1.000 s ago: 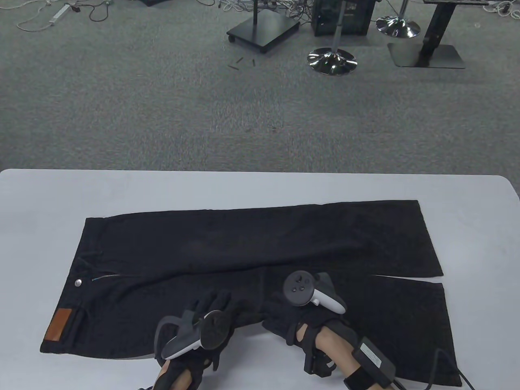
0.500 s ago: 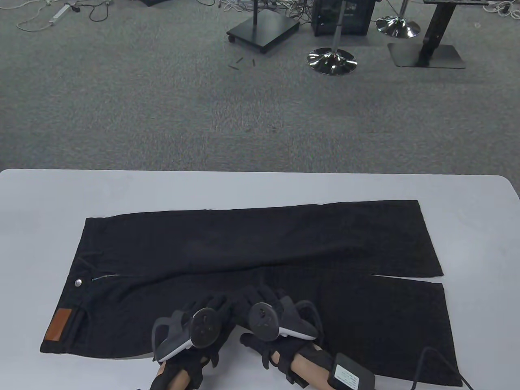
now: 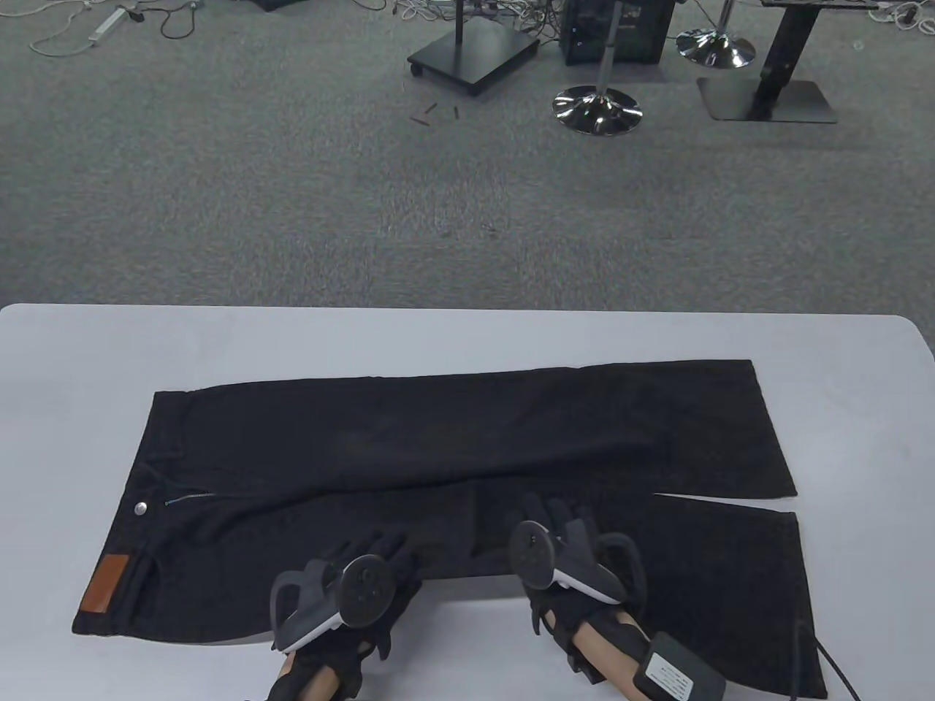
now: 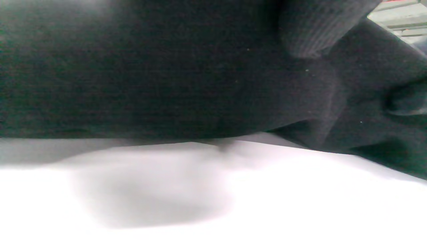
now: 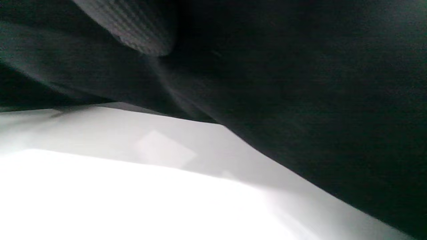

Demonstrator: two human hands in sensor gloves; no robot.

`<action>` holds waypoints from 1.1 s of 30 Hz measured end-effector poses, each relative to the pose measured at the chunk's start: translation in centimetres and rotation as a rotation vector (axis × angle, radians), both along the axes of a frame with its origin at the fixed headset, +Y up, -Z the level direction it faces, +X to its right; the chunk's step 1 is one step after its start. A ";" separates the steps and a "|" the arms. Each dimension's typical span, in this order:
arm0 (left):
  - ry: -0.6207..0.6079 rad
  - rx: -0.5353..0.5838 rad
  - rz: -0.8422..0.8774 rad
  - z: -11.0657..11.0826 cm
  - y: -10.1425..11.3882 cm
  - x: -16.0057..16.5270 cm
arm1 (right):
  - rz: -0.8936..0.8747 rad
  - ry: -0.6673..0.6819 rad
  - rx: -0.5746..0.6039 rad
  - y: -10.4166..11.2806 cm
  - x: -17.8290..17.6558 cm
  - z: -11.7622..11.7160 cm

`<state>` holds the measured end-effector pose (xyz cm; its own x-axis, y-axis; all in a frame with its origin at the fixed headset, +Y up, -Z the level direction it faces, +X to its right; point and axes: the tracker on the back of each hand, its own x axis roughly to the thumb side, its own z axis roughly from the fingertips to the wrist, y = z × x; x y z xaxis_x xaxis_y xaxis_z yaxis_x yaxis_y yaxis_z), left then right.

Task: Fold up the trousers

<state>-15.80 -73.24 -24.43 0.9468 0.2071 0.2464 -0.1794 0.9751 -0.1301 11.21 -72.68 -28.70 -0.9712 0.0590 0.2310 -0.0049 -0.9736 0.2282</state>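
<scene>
Black trousers (image 3: pixel 453 438) lie flat on the white table (image 3: pixel 467 332), with the waistband at the left and both legs running to the right. My left hand (image 3: pixel 380 555) rests on the near leg's front edge with the fingers stretched out flat. My right hand (image 3: pixel 559 518) rests further right on the same leg, fingers also stretched out flat. Neither hand grips cloth. The left wrist view shows dark fabric (image 4: pixel 166 66) over the table and one gloved finger (image 4: pixel 310 30). The right wrist view shows the same fabric (image 5: pixel 300 83) and a finger (image 5: pixel 140 26).
A brown leather patch (image 3: pixel 104 582) and a silver button (image 3: pixel 140 508) mark the waistband at the left. Bare table lies beyond the trousers and along the front edge between my wrists. Chair bases and stands (image 3: pixel 597 109) are on the carpet far behind.
My right hand went left beside the left hand, then slid back right along the near leg. The leg's front edge between the hands now lies straighter. The left hand barely moved.
</scene>
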 end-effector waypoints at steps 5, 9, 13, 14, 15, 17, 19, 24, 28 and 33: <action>0.013 -0.009 0.018 -0.2 -0.1 -0.5 | 0.031 -0.166 -0.069 0.1 6.0 -1.2; 0.015 -0.027 0.025 -0.3 -0.1 -0.6 | -0.093 -0.253 -0.083 0.8 10.5 -2.3; 0.042 -0.096 -0.045 -0.6 -0.9 -1.1 | -0.298 -0.233 -0.143 1.7 11.8 -2.4; 0.053 -0.124 -0.068 -0.8 -1.1 -1.6 | -0.335 -0.225 -0.155 2.0 12.0 -2.4; 0.086 -0.180 -0.088 -1.0 -1.3 -2.4 | -0.376 -0.219 -0.160 2.3 12.2 -2.3; 0.155 -0.291 -0.105 -1.2 -1.7 -3.9 | -0.424 -0.211 -0.166 2.9 12.5 -2.2; 0.219 -0.345 -0.125 -1.1 -2.0 -5.6 | -0.469 -0.199 -0.160 3.5 12.7 -2.1; 0.384 -0.423 -0.254 -0.8 -2.0 -9.1 | -0.568 -0.169 -0.171 4.7 13.0 -2.2; 0.465 -0.485 -0.301 -0.6 -2.3 -10.8 | -0.661 -0.151 -0.195 5.6 13.0 -2.3; 0.555 -0.470 -0.222 -0.6 -1.4 -13.1 | -0.718 -0.116 -0.210 6.8 13.2 -2.4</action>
<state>-28.86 -74.65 -25.08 0.9376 -0.0368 -0.3457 -0.1462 0.8605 -0.4881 24.37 -65.90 -31.07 -0.6952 0.7175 0.0439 -0.6564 -0.6585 0.3682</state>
